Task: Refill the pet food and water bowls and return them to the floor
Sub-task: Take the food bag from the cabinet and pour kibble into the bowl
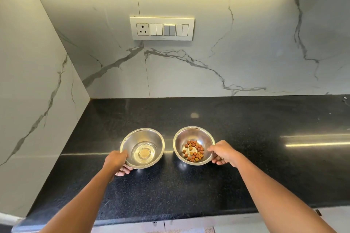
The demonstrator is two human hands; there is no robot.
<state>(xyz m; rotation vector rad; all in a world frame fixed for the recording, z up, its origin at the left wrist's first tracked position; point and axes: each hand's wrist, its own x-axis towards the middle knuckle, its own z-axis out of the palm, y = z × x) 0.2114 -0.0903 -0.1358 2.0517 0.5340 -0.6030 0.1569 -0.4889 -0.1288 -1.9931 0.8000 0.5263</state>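
Observation:
Two steel bowls stand side by side on the black counter [189,185]. The left one, the water bowl [149,135], holds a little clear water. My left hand [117,161] grips its near-left rim, thumb on top and fingers underneath. The right one, the food bowl [183,138], holds several brown and orange kibble pieces [194,150]. My right hand [224,152] grips its right rim, thumb over the edge and fingers curled below.
A marble wall rises behind the counter and on the left, forming a corner. A switch panel [162,28] with a socket sits on the back wall. Dark cabinets hang overhead. The counter's front edge runs along the bottom, with drawers below.

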